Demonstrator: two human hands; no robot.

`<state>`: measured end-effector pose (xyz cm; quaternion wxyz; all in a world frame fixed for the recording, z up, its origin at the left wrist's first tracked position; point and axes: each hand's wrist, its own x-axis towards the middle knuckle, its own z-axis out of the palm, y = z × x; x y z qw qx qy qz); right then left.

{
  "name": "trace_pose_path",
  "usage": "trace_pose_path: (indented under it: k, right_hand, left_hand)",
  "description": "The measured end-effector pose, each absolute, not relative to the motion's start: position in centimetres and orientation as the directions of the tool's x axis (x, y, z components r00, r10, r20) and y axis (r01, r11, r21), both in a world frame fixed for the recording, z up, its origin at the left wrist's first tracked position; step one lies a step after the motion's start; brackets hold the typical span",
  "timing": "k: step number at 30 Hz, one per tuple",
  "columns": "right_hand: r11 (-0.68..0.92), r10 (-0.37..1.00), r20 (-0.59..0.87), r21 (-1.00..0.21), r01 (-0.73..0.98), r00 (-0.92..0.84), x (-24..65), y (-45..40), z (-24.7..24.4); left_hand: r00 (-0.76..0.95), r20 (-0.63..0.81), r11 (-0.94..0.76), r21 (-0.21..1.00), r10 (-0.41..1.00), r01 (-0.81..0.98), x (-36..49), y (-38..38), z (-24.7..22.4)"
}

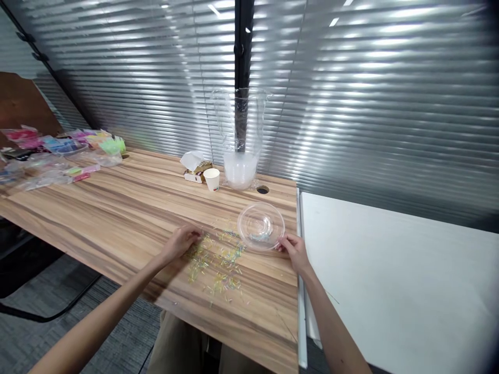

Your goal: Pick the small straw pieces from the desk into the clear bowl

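Note:
Many thin little strips (232, 254) in yellow, green and blue lie scattered over the wooden table in front of me. At their left edge is my left hand (183, 241), its fingers pinched together near the tabletop; whatever may be between them is too small to make out. My right hand (294, 250) grips the rim of a clear plastic bowl (260, 212) at its lower right side. A few bluish strips show in the bottom of the bowl.
Behind stand a paper cup (212, 179), a tissue box (194, 175) and a stack of clear bowls (240, 171) in a plastic bag. Colourful plastic packets (58, 148) crowd the table's far left. A white surface (397, 275) adjoins on the right, beyond the wooden table's edge.

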<state>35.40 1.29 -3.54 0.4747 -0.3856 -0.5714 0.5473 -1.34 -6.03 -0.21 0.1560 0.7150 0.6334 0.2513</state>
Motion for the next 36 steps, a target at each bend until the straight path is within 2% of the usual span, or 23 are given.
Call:
trace_pose_path:
  k: [12,20,27,36]
  right_hand:
    - [0.124,0.959,0.133,-0.991,-0.051,-0.252,35.4,1.7,-4.1]
    - [0.138,0.956,0.142,-0.990,-0.033,-0.255,35.2,1.6,-3.6]
    - [0.152,0.948,0.153,-0.988,-0.025,-0.278,35.2,1.5,-3.1]
    - [0.154,0.948,0.151,-0.988,-0.008,-0.280,35.3,1.6,-3.3]
  left_hand:
    - [0.114,0.111,-0.152,0.442,0.987,0.884,-1.6,-5.1,0.5]
    - [0.194,0.085,-0.211,0.443,0.977,0.871,-0.8,-4.8,0.7]
    - [0.171,0.081,-0.189,0.458,0.982,0.869,-0.7,-5.8,0.7]
    - [0.131,0.100,-0.160,0.403,0.986,0.901,0.1,-6.5,0.4]
